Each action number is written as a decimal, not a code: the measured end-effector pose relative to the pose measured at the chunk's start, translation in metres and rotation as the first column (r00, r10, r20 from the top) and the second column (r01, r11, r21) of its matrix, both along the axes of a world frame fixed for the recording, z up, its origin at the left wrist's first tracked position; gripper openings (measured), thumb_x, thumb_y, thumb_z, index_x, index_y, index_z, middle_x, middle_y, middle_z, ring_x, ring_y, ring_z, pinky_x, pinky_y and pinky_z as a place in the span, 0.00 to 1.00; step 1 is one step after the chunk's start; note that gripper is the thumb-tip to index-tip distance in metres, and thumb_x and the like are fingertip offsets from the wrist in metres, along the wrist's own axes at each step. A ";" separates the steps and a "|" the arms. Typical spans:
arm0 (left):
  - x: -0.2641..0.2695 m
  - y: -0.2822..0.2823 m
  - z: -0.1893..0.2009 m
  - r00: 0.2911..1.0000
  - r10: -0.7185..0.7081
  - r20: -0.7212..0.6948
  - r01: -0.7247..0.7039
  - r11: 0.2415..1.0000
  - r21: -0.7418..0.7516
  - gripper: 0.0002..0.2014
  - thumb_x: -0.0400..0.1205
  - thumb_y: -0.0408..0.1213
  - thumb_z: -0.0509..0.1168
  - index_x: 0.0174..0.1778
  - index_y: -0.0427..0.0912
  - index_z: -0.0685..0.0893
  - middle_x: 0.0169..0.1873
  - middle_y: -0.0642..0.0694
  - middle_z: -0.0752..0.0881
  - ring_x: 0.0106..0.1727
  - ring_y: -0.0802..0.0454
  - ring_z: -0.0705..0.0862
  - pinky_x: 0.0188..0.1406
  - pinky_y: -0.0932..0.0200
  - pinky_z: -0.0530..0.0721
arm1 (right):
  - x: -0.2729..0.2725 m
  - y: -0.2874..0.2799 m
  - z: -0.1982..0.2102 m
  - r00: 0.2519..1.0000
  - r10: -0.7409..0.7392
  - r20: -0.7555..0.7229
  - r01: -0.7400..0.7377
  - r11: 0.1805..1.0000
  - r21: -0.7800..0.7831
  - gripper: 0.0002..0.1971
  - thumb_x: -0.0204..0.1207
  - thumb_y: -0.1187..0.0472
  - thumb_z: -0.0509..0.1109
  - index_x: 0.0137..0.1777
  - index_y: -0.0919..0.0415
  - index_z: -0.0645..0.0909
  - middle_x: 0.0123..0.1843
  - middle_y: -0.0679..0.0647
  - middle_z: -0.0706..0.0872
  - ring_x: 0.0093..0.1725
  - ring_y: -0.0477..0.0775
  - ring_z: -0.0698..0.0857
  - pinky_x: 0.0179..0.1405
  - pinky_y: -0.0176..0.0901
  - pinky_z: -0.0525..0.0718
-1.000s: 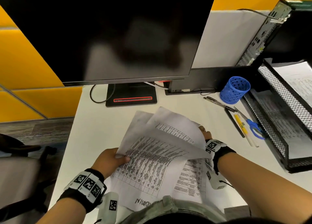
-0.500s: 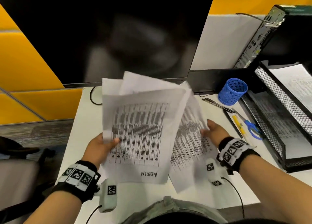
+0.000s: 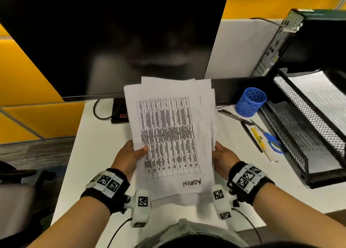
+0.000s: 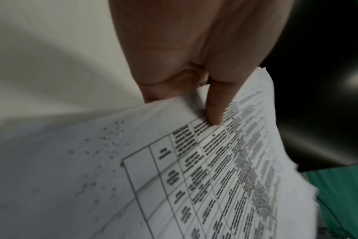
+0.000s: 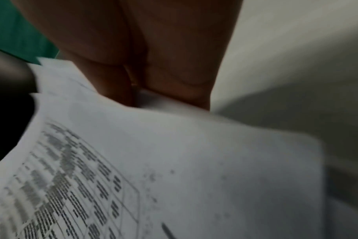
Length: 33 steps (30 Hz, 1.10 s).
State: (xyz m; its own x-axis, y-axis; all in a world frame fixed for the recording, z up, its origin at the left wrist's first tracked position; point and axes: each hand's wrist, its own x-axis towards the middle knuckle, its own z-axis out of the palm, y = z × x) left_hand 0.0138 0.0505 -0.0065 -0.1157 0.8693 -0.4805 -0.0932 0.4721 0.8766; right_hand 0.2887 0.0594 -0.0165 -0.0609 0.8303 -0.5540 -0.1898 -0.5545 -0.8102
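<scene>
A stack of printed sheets point(image 3: 168, 135) with a table and a handwritten word stands upright over the white desk point(image 3: 97, 150), held between both hands. My left hand point(image 3: 129, 156) grips its left edge, thumb on the front page. My right hand point(image 3: 222, 158) holds the right edge, fingers hidden behind the paper. In the left wrist view my left hand's thumb point(image 4: 215, 110) presses on the sheets point(image 4: 194, 177). The right wrist view shows the right hand point(image 5: 153, 64) against the sheets' point(image 5: 174, 161) edge, blurred.
A dark monitor point(image 3: 112, 42) stands behind the papers. To the right are a blue mesh pen cup point(image 3: 250, 102), pens point(image 3: 236, 116), a yellow marker point(image 3: 260, 139), blue scissors point(image 3: 271, 141) and a black mesh paper tray point(image 3: 307, 124). A computer case point(image 3: 292, 42) stands at the back right.
The loose, fanned sheets have been lifted off the desk and brought together into one upright stack. Both hands moved inward to its side edges.
</scene>
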 end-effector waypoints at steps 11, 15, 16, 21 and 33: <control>0.013 -0.009 0.009 0.880 -0.166 -0.445 0.195 0.981 0.019 0.15 0.80 0.31 0.63 0.64 0.45 0.80 0.54 0.46 0.88 0.55 0.46 0.86 0.61 0.47 0.82 | -0.006 0.016 0.014 0.875 0.087 0.477 -0.109 0.994 0.019 0.05 0.75 0.72 0.65 0.49 0.67 0.78 0.38 0.61 0.83 0.36 0.60 0.81 0.42 0.55 0.85; 0.013 -0.013 0.048 0.940 0.038 -0.339 0.067 0.954 0.291 0.15 0.81 0.30 0.62 0.59 0.52 0.81 0.49 0.56 0.88 0.51 0.59 0.85 0.50 0.59 0.82 | -0.006 0.021 0.050 0.827 -0.063 0.558 -0.129 0.946 0.298 0.08 0.73 0.70 0.65 0.52 0.68 0.77 0.52 0.70 0.86 0.54 0.71 0.85 0.58 0.66 0.83; 0.012 -0.014 0.056 0.951 0.075 -0.301 0.040 0.932 0.361 0.16 0.81 0.30 0.63 0.60 0.53 0.80 0.50 0.57 0.87 0.52 0.62 0.85 0.51 0.61 0.82 | -0.007 0.018 0.065 0.849 -0.100 0.519 -0.119 0.921 0.372 0.12 0.75 0.71 0.63 0.55 0.60 0.79 0.56 0.63 0.87 0.58 0.65 0.85 0.61 0.61 0.82; 0.009 -0.022 0.070 0.966 0.091 -0.241 0.042 0.866 0.499 0.21 0.82 0.31 0.63 0.69 0.52 0.72 0.59 0.64 0.82 0.60 0.72 0.80 0.61 0.65 0.78 | -0.007 0.000 0.096 0.887 -0.135 0.441 -0.150 0.820 0.552 0.23 0.77 0.69 0.66 0.67 0.45 0.72 0.65 0.46 0.84 0.66 0.47 0.82 0.67 0.49 0.79; 0.049 -0.017 0.098 0.960 0.213 -0.181 -0.036 0.736 0.676 0.13 0.87 0.31 0.54 0.65 0.48 0.68 0.55 0.67 0.79 0.55 0.82 0.78 0.53 0.82 0.75 | -0.035 -0.007 0.114 0.875 -0.251 0.415 -0.086 0.763 0.641 0.23 0.80 0.68 0.61 0.66 0.40 0.69 0.61 0.39 0.83 0.64 0.41 0.81 0.65 0.39 0.78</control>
